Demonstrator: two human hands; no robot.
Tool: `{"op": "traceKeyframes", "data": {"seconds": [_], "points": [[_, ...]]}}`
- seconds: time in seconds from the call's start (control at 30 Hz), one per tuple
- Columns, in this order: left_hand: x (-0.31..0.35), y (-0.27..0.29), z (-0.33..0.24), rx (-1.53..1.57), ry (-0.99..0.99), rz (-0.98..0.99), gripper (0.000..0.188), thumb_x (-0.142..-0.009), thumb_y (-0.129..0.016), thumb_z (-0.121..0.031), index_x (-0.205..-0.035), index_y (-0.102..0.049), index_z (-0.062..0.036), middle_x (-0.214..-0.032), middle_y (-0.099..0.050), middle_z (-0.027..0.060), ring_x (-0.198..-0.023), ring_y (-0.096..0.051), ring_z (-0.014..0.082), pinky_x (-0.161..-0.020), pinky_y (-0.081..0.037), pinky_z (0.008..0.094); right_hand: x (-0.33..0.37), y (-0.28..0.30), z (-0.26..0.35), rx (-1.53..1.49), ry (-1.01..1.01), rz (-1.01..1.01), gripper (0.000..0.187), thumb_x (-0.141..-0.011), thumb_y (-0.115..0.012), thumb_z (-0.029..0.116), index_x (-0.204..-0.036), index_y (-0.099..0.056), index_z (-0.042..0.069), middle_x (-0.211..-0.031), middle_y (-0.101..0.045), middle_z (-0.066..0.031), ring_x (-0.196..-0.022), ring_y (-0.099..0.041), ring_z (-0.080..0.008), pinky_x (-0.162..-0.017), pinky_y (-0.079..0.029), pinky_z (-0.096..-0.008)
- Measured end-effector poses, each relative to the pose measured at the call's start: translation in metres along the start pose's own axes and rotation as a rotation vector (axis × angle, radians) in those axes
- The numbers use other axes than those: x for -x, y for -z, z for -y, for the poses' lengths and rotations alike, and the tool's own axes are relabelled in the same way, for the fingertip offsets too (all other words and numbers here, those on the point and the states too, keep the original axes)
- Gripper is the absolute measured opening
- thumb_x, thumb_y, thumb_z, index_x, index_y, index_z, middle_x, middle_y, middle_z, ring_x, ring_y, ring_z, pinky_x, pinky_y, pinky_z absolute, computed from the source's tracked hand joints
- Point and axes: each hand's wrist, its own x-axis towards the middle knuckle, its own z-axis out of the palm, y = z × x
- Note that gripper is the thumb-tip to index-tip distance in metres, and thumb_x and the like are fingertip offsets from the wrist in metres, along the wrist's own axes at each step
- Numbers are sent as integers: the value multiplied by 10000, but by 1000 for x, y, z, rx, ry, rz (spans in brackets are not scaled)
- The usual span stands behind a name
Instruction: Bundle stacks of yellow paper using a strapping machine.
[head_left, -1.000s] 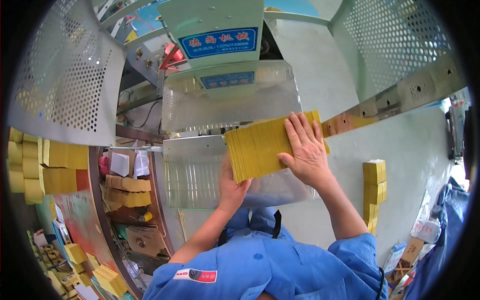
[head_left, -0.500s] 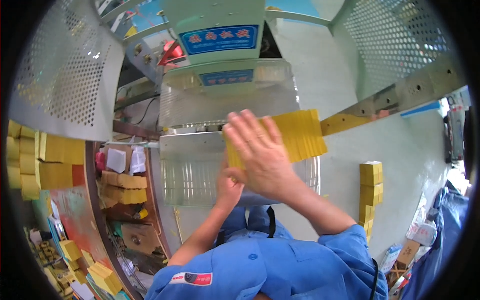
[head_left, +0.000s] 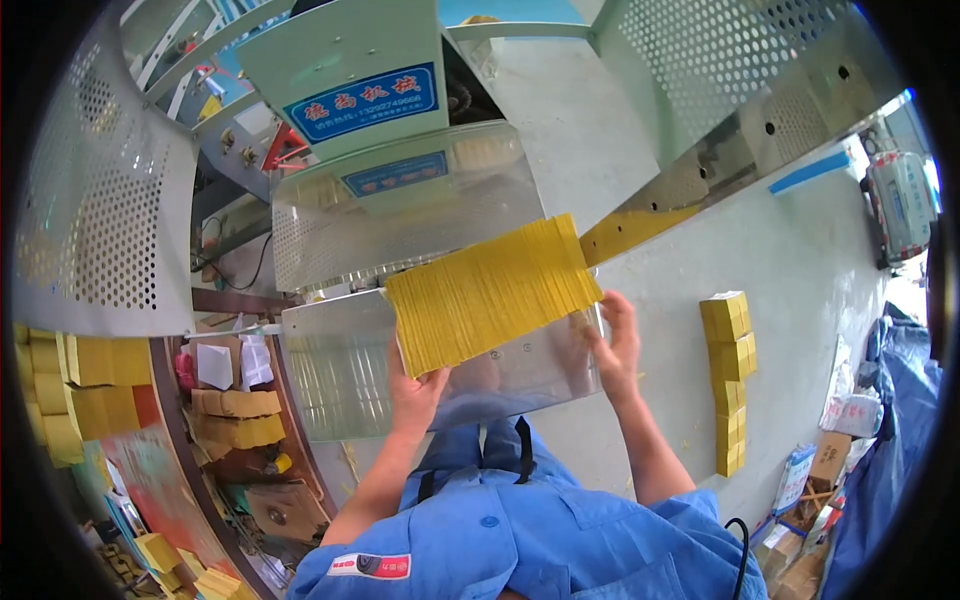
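Observation:
A long stack of yellow paper sheets (head_left: pixel 490 290), its many edges facing up, lies slantwise across my front, over the shiny metal ledge of a machine. My left hand (head_left: pixel 415 395) grips its near left end, thumb on the near side and the other fingers partly hidden behind the end. At the right end, my right hand (head_left: pixel 618 345) has its fingers and thumb bent around the near corner. The metal ledge (head_left: pixel 350 385) mirrors the stack and my hand.
Behind the stack rise a clear cover (head_left: pixel 400 200) and a pale green machine panel (head_left: pixel 340 60). A perforated guard (head_left: pixel 100 220) flanks the left, a drilled metal bar (head_left: pixel 690 185) the right. Yellow bundles (head_left: pixel 730 385) line the floor at right. A cluttered shelf (head_left: pixel 240 400) stands left.
My right hand has left the top of the stack for its right end. More of the stack shows now, and my left hand has gone to its left end. The whole view has shifted.

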Motion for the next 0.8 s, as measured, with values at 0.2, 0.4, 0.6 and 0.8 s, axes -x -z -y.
{"op": "traceKeyframes", "data": {"seconds": [0.2, 0.4, 0.6, 0.8], "points": [[-6, 15, 13, -134, -7, 69, 573, -833, -777, -56, -1333, -499, -25, -1234, -584, 57, -1087, -598, 156, -909, -505, 304, -17, -32, -21, -177, -155, 250, 400, -835, -701, 47, -1223, -608, 35, -1138, -619, -75, -1058, -594, -185, -934, -467, -318], [-14, 37, -41, 186, 245, 10, 375, -856, -753, -57, -1185, -590, 19, -1094, -671, 57, -1003, -633, 144, -897, -500, 294, -21, -30, 29, 46, 76, 296, 346, -814, -722, 40, -1153, -656, 36, -969, -640, -83, -860, -638, -208, -783, -508, -313], [5, 48, -43, 98, 468, -42, 406, -934, -677, -222, -1227, -584, 44, -1138, -669, 86, -990, -638, 161, -878, -500, 308, -11, -37, 29, 172, -63, 356, 217, -856, -707, 181, -987, -686, 8, -769, -625, -87, -675, -621, -185, -636, -495, -310], [-10, 45, -36, -89, 467, -14, 467, -939, -669, -316, -1217, -586, 50, -1116, -676, 119, -982, -640, 188, -869, -502, 332, -20, -34, 18, 64, -354, 418, 260, -893, -675, 243, -973, -671, -4, -850, -672, -110, -714, -625, -162, -650, -494, -319]]}}
